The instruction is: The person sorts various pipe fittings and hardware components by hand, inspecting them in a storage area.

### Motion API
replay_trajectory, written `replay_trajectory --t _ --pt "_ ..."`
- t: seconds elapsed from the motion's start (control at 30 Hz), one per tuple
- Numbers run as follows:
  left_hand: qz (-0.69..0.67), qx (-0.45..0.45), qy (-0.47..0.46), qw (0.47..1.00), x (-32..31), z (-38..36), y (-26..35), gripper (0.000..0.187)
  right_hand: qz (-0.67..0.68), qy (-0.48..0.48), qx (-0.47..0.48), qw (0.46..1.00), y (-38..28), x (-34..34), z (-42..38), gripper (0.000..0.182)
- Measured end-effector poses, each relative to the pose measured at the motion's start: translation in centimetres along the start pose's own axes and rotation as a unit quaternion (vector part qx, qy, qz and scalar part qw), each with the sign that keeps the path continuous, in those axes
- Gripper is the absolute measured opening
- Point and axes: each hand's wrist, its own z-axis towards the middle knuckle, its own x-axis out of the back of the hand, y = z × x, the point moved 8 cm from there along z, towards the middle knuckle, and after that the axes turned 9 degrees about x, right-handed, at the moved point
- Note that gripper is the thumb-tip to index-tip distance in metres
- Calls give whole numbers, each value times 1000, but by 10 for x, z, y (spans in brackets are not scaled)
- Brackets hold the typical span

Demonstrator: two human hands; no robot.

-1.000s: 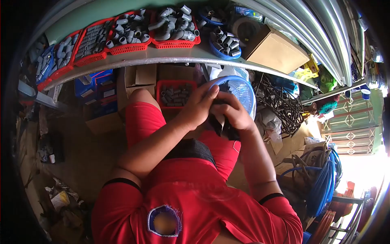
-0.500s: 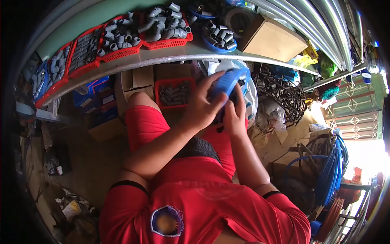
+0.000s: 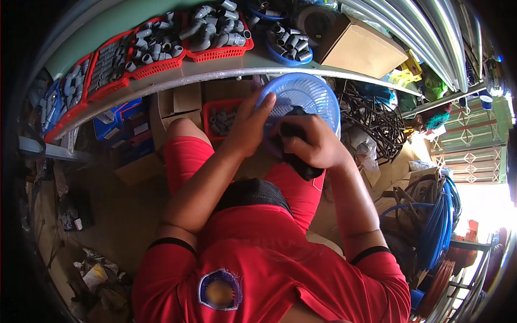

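Observation:
A round blue plastic basket (image 3: 316, 92) is held up above my knees, tilted so that its slotted inside faces me. My left hand (image 3: 249, 128) grips its left rim, with the thumb over the edge. A black cloth (image 3: 305, 168) is bunched in my right hand (image 3: 321, 142), which is closed around it at the lower part of the basket. Some of the cloth hangs below the fist, and some shows inside the basket. The fingertips of my right hand are partly hidden.
On the shelf (image 3: 215, 67) ahead stand red baskets (image 3: 223, 53) of grey pipe fittings and a blue basket (image 3: 291, 60) of fittings. Beneath it are another red basket (image 3: 206, 116) and blue boxes (image 3: 121, 126). A carton (image 3: 366, 48) and metal pipes (image 3: 425, 32) lie at the right.
The blue basket has turned from edge-on to showing its inside. My right hand has moved from the basket's side to its front, and the black cloth in it now shows clearly.

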Motion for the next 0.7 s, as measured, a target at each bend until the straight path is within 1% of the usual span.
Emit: replay_trajectory --t 0.07,0.1,0.17,0.2,0.23,0.27,0.3,0.33,0.37,0.4,0.43,0.47,0.53,0.57,0.63,0.67,0.7 --pt "121 -37 27 992 4 -2 9 39 -69 -35 -42 996 8 -3 0 47" --pt "134 -52 29 989 3 -4 14 39 -123 -40 -46 991 2 0 2 40" --pt "163 -82 34 983 1 -9 24 39 -165 142 -61 974 21 26 -1 34" --pt "143 -87 31 985 1 -10 25 39 -183 234 -68 952 20 40 -2 31" --pt "123 -93 26 988 1 -11 23 39 -79 306 -111 942 19 50 -9 37" --pt "102 -98 20 990 -1 -11 20 39 -57 310 -87 945 16 40 -8 43" --pt "135 -142 45 980 -1 -11 19 39 -35 313 -62 947 15 26 -6 49" --pt "130 -120 48 983 1 -9 17 38 -13 317 -37 948 17 15 -5 55" --pt "125 -96 51 986 4 -8 15 38 -57 246 118 960 -2 -1 2 66" --pt "119 -72 54 989 7 -8 13 38 8 169 97 981 -3 -18 2 71" --pt "93 -70 58 992 9 -9 18 37 46 150 92 983 -4 -19 3 66" --pt "132 -89 58 985 10 -10 22 36 84 131 85 984 -10 -17 4 60" --pt "211 -124 56 968 12 -12 29 34 56 15 -41 997 6 -13 2 49" --pt "245 -125 38 961 7 -12 29 34 42 -43 -104 993 16 -16 -3 43" --pt "287 -148 26 946 -5 -18 38 34 -131 -15 -92 987 23 -9 -5 37" --pt "307 -163 19 937 -11 -18 41 34 -220 0 -85 972 27 -7 -5 34" --pt "294 -154 18 943 -9 -14 39 33 -249 95 -45 963 23 1 -6 37"
